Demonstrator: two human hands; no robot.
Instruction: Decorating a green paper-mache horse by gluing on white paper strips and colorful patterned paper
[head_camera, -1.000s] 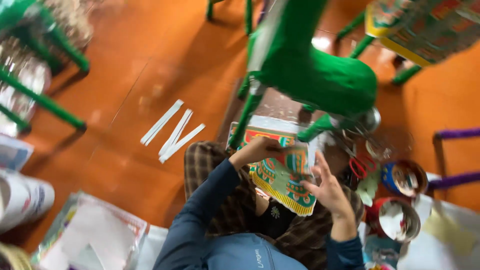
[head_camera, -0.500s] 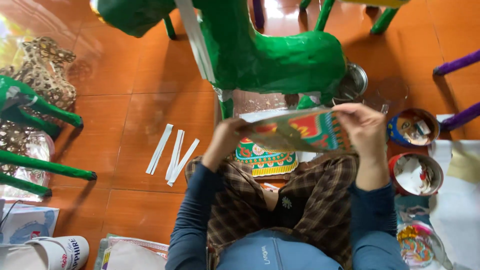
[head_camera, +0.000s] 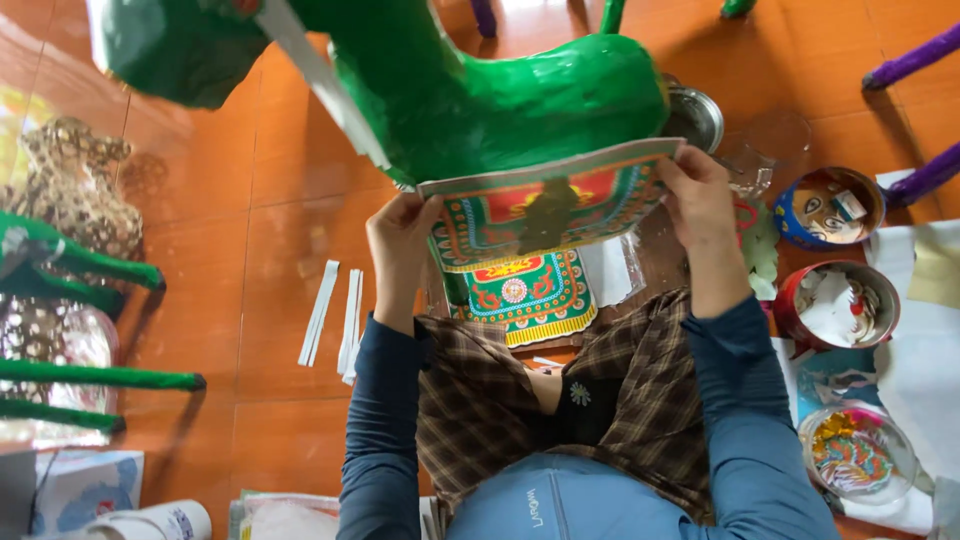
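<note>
I've got the patterned paper sheet (head_camera: 548, 205) pinched at each end, left hand (head_camera: 400, 235) and right hand (head_camera: 700, 200), long axis running sideways, right up against the green figure's belly (head_camera: 520, 100).

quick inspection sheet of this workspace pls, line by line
surface: orange tiled floor, glossy, used as the work area
job's things: patterned paper sheet held up flat against the green papier-mache figure; a second patterned sheet lies below it
clutter: white paper strips on the floor; three round tins of scraps on the person's right; a metal bowl behind the figure
grippers: left hand grips the sheet's left edge, right hand grips its right edge
cables: nothing seen
surroundings: green figure legs and a patterned vase shape at the left; purple legs at upper right
</note>
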